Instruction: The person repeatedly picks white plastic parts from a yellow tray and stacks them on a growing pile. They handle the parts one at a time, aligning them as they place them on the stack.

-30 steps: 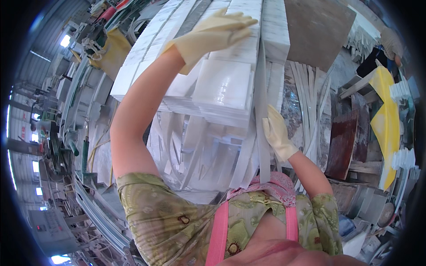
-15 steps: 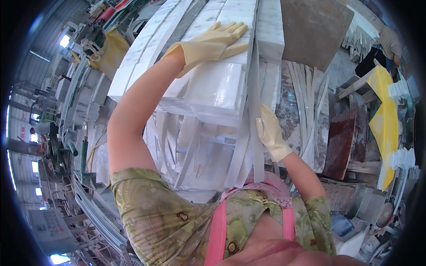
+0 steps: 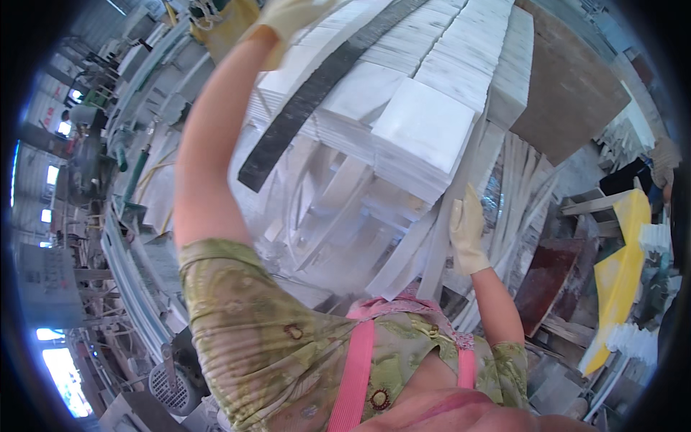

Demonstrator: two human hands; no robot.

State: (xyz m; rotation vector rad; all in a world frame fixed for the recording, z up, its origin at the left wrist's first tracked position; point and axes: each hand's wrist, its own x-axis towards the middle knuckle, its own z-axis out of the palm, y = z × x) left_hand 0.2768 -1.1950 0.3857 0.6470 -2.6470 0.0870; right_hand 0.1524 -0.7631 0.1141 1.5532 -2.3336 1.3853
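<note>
My left hand (image 3: pixel 294 16), in a cream rubber glove, reaches to the top edge at the far left of the stacked white marble tiles (image 3: pixel 425 119); its fingers are mostly cut off. A long dark grey stone strip (image 3: pixel 309 108) lies slantwise over the tiles beside it, its near end sticking out past the stack. My right hand (image 3: pixel 468 232), gloved alike, is at the right of the stack with fingers stretched out. It rests along a long pale stone strip (image 3: pixel 440 241) that slants down toward my body.
Pale offcut strips (image 3: pixel 338 209) lie in a jumble below the stack, with more strips (image 3: pixel 512 194) to the right. A large brown board (image 3: pixel 572 86) is at the far right, near a yellow panel (image 3: pixel 619 266). A person (image 3: pixel 662 162) is partly visible at the right rim.
My left hand has lifted off the tiles and moved up and left. The tile stack and the view have shifted, and the dark strip shows more fully. My right hand stays by the pale strip.
</note>
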